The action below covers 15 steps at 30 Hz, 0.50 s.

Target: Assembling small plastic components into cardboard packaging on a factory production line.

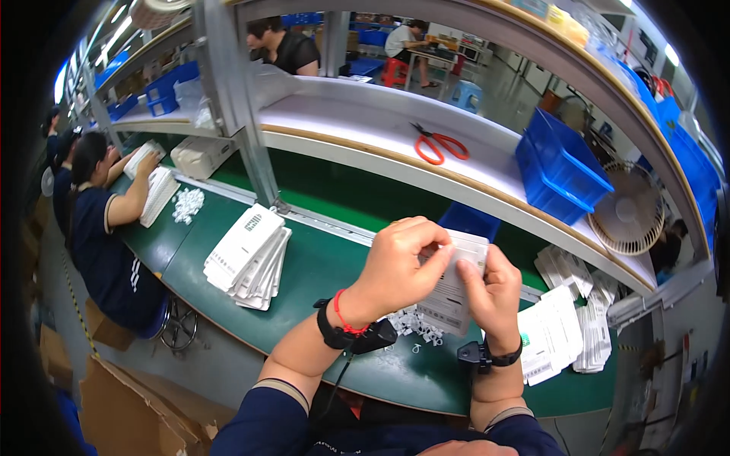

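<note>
Above the green bench, my right hand (pixel 493 292) grips a flat white printed package (pixel 445 304) by its right edge, thumb on its face. My left hand (pixel 403 262) is closed in a pinch at the upper left edge of the package. Whatever lies between those fingertips is too small to make out. Beneath the package, small white plastic pieces (pixel 414 325) lie scattered on the bench. To the left stands a stack of similar white packages (pixel 247 258). More white packages (pixel 551 334) are spread in piles beside my right forearm.
On the shelf ahead lie red-handled scissors (pixel 439 143), blue bins (pixel 559 171) and a fan (pixel 627 209). A metal post (pixel 255 159) rises at the bench's back edge. A co-worker (pixel 103 205) sits at the left, near a heap of white pieces (pixel 188 205). A cardboard box (pixel 129 410) stands below.
</note>
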Each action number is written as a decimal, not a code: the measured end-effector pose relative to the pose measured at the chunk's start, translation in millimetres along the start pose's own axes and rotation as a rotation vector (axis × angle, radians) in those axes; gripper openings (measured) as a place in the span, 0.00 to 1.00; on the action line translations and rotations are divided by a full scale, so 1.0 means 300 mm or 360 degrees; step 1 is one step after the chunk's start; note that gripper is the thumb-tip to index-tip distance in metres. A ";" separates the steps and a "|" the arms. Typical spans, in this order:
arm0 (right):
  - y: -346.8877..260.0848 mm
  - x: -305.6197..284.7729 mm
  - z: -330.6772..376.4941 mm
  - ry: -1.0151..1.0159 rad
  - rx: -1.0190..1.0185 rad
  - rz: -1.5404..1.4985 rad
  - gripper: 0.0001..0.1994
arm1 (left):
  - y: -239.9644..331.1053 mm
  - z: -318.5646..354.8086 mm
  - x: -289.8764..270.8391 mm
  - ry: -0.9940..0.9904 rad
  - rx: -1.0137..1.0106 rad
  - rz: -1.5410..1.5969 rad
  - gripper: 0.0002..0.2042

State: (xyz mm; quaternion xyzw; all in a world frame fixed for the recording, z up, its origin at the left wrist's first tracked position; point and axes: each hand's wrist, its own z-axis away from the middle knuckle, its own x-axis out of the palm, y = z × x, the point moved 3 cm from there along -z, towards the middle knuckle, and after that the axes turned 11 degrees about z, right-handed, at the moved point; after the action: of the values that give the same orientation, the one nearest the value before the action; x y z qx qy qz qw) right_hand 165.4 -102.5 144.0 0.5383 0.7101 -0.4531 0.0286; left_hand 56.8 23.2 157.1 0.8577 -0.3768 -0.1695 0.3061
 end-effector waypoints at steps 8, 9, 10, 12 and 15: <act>-0.054 -0.022 0.031 -0.0040 0.0004 0.0038 0.12 | 0.012 0.024 0.012 0.0007 -0.0135 0.0051 0.02; -0.052 -0.017 0.031 -0.0037 0.0005 0.0036 0.12 | 0.013 0.024 0.010 0.0013 -0.0137 0.0050 0.02; -0.050 -0.011 0.030 0.0012 -0.0055 0.0006 0.13 | 0.015 0.024 0.009 0.0011 -0.0135 0.0049 0.02; -0.054 -0.002 0.027 0.0065 -0.0114 -0.0029 0.15 | 0.020 0.023 0.002 -0.0007 -0.0113 0.0023 0.03; -0.063 0.001 0.022 0.0028 -0.0147 0.0012 0.16 | 0.012 0.023 0.003 0.0001 -0.0120 0.0042 0.03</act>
State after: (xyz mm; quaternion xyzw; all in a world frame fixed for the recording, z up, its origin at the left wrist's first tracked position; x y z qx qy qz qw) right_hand 147.4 -107.1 151.5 0.5430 0.7284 -0.4149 0.0490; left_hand 51.7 17.8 154.2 0.8404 -0.3815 -0.1794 0.3406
